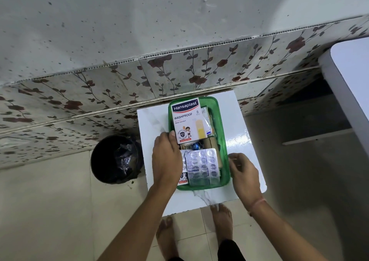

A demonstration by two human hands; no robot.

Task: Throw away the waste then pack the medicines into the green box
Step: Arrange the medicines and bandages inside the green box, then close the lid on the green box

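The green box [224,141] sits on a small white table [246,141]. A Hansaplast plaster pack [187,119] lies in its far half. Silver blister strips [201,167] fill the near half, with small items and a blue cap between them. My left hand [166,157] lies palm down over the box's left wall, its thumb touching the near left corner of the plaster pack. My right hand [244,175] is curled against the right rim, fingertips on the green edge. The box's left wall is hidden under my left hand.
A black bin [103,161] lined with a dark bag stands on the floor, left of the table. A floral tiled wall runs behind. White furniture [349,81] stands at the right. My bare feet [221,220] are at the table's near edge.
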